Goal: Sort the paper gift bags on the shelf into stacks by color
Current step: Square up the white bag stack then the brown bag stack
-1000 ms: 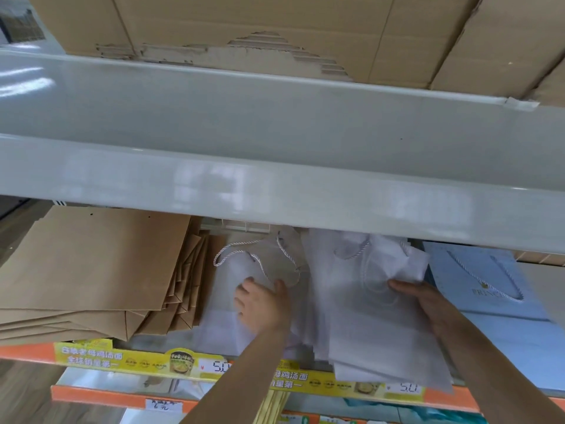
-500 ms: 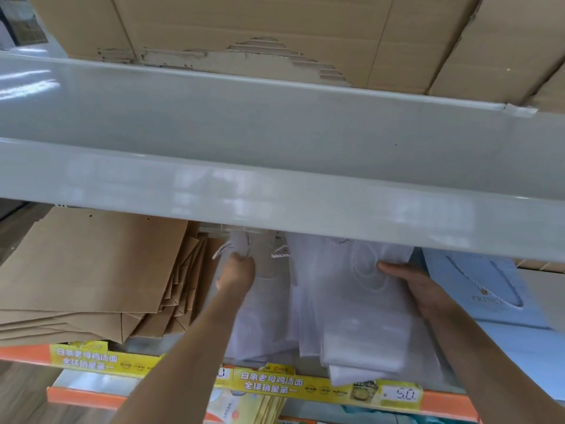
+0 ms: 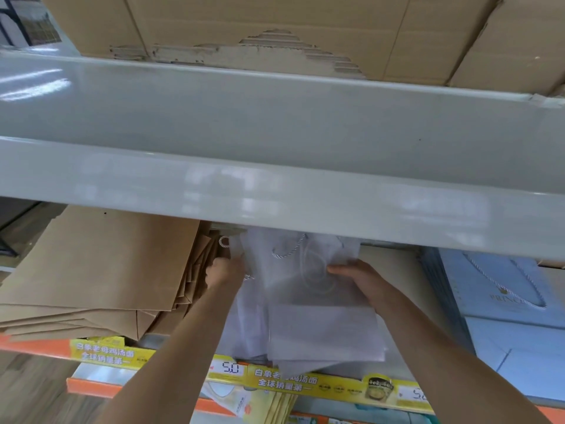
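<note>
Two arms: both reach in from the bottom edge, over the yellow price strip [image 3: 293,382] on the shelf's front lip.
Shelf: the deck [image 3: 394,270] shows bare just right of the white bags.
White bags: the pile [image 3: 308,316] lies between the two hands in the middle of the shelf, its front edges fanned and overhanging the lip, cord handles toward the back.
Left hand: the left hand [image 3: 224,272] sits at the pile's left edge; its fingers are hidden, so its hold cannot be told.
Right hand: the right hand [image 3: 356,276] grips the pile's right side, thumb on top.
Brown bags: a brown stack [image 3: 97,270] lies to the left, fanned rather than squared.
Blue bags: a blue stack [image 3: 504,301] lies to the right, apart from the white bags.
Upper shelf: a grey shelf [image 3: 275,154] overhangs and hides the back of the bags; cardboard boxes [image 3: 275,22] sit on it.
Progress: three colour groups appear already separated; judged left are gathering and squaring the white pile and tidying the brown one.
</note>
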`<state>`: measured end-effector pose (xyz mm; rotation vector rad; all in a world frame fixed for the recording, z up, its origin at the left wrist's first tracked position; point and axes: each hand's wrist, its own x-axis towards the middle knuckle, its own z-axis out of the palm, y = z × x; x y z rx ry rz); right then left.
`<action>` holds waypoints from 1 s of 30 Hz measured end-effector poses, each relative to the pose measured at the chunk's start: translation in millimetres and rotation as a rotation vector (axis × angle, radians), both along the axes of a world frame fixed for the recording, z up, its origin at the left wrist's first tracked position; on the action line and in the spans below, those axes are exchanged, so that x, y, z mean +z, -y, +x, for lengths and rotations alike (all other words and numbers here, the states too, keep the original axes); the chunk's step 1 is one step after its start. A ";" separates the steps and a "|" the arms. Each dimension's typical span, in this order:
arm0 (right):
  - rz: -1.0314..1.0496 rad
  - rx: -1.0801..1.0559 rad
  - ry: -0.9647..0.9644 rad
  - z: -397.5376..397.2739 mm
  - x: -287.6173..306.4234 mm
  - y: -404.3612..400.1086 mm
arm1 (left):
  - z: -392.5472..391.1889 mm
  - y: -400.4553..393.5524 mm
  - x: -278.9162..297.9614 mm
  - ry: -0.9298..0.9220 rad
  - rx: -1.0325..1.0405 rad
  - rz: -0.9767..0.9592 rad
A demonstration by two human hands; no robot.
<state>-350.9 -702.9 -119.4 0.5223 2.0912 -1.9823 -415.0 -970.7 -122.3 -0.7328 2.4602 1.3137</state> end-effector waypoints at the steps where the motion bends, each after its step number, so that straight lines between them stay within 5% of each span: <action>1: -0.001 0.007 0.003 0.0 2.8 1.9 | 1.2 0.4 2.6 0.026 0.005 0.026; 5: -0.131 0.059 0.087 4.4 10.2 13.8 | 2.2 1.3 6.3 0.006 -0.044 0.274; 9: -0.189 0.078 0.172 3.3 16.5 26.3 | 14.2 -6.4 13.9 0.042 -0.090 0.726; 13: -0.194 0.053 0.197 1.8 20.5 32.1 | 33.1 1.0 16.8 -0.029 -0.364 1.008; 17: -0.249 0.000 0.099 6.8 26.3 30.6 | 46.2 -8.9 23.3 -0.103 -0.421 0.957; 24: -0.068 -0.089 -0.356 26.7 71.0 23.5 | 41.3 -13.1 63.2 -0.311 -0.536 0.834; 30: 0.169 -0.148 -0.200 51.0 90.4 10.2 | 59.0 -19.7 82.6 -0.453 -0.603 0.674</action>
